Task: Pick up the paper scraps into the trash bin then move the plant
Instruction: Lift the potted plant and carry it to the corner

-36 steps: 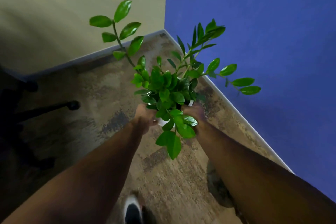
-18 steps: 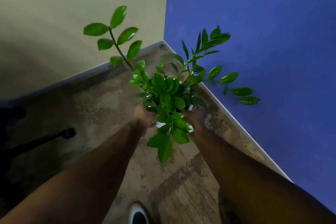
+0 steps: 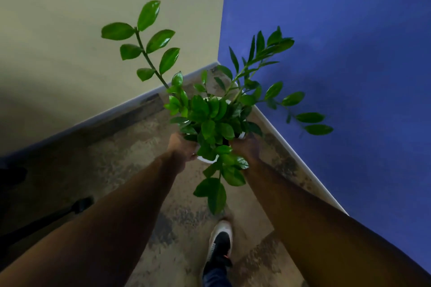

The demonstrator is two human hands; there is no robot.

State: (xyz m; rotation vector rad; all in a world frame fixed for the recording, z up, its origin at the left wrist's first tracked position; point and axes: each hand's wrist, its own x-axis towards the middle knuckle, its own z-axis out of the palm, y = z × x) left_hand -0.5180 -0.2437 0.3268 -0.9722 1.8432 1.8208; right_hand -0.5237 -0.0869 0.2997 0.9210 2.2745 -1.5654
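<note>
A leafy green plant (image 3: 210, 114) in a white pot (image 3: 206, 159) hangs in the air above the carpet, near the room's corner. My left hand (image 3: 180, 147) grips the pot's left side and my right hand (image 3: 247, 148) grips its right side. Leaves hide most of the pot and my fingers. No paper scraps or trash bin are in view.
A beige wall (image 3: 93, 30) and a blue wall (image 3: 338, 53) meet in a corner just beyond the plant. Mottled brown carpet (image 3: 130, 147) covers the floor. A dark chair base with a caster (image 3: 79, 205) sits at the left. My shoe (image 3: 220, 240) is below the plant.
I have stepped closer to the corner while carrying the plant. My foot has come forward under it, and the chair base has slid toward the lower left.
</note>
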